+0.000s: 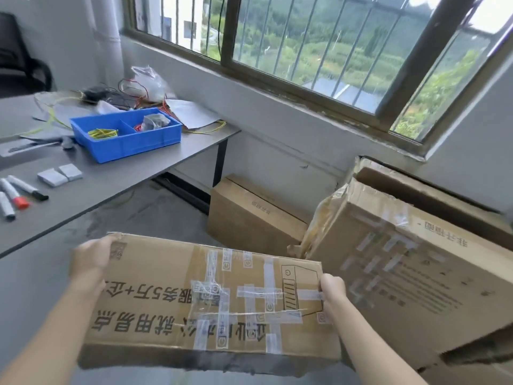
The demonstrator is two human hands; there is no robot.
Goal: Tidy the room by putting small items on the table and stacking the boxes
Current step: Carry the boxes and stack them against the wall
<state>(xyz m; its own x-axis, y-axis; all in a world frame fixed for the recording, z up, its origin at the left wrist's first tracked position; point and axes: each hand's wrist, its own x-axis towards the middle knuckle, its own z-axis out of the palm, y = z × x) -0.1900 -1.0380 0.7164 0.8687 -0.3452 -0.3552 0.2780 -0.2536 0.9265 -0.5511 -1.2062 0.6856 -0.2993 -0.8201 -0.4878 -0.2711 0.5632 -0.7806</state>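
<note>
Cardboard box (205, 298) | our left hand (88, 259) and right hand (333, 290) grip its ends | slick tape (266, 294) might make us drop it

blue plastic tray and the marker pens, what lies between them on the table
Two small pale grey flat blocks lie side by side on the grey tabletop between the blue plastic tray and the marker pens, seen in the head view.

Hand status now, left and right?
left hand: grips the taped cardboard box at its left end.
right hand: grips the same box at its right end.
</note>
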